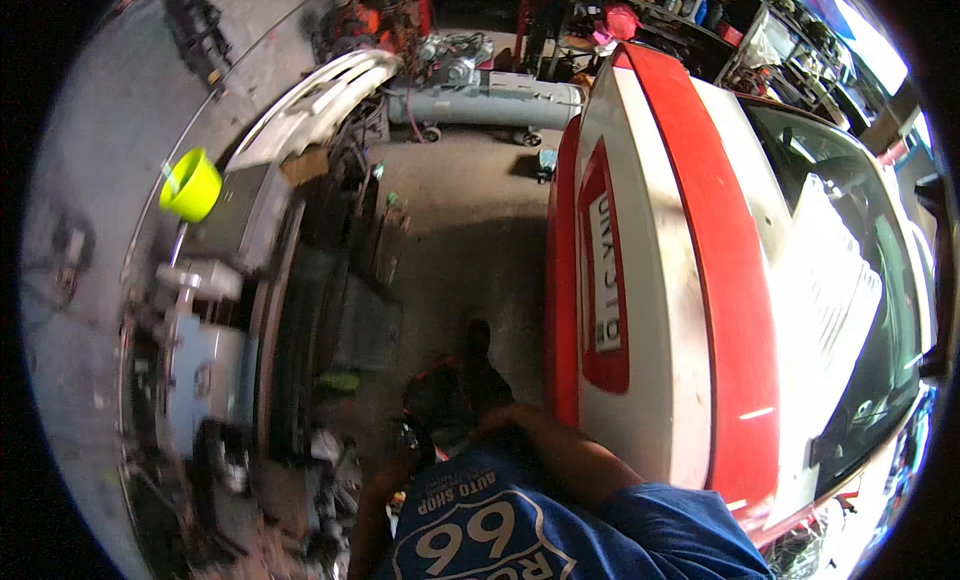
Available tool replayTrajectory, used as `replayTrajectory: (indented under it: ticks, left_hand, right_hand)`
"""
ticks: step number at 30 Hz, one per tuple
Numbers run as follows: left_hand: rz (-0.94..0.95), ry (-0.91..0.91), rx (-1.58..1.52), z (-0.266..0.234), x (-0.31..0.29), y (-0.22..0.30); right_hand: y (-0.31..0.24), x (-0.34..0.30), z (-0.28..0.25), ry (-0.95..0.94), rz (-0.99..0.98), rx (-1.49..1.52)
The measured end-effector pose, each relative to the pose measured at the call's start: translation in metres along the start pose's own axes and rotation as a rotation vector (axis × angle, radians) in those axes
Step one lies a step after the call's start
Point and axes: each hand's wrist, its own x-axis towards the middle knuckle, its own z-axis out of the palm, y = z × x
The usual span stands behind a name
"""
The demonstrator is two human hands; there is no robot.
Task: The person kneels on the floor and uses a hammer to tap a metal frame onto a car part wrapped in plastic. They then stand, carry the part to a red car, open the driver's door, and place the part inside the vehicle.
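Observation:
My right hand is low in front of my body, beside a dark trouser leg and a dark shoe. Shadow hides its fingers. On the other side, my left hand hangs near my waist, close to a dark object that I cannot make out; whether the hand touches it is unclear. The rear of a white and red car stands just to my right, nearest my right arm.
A cluttered workbench with a grey-blue vise and a yellow-green bucket runs along the left. A grey air compressor on wheels stands across the far end of the concrete floor. Loaded shelves rise behind it.

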Motion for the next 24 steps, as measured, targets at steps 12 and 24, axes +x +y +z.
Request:
replayTrajectory:
  ticks: [12, 24]
  left_hand:
    - [0.225, 0.134, 0.014, -0.164, 0.192, 0.383]
    - [-0.129, -0.076, 0.391, -0.246, 0.382, 0.539]
  right_hand:
    - [0.05, 0.008, -0.418, 0.595, 0.301, 0.198]
    - [0.135, 0.034, -0.642, 0.621, 0.05, 0.224]
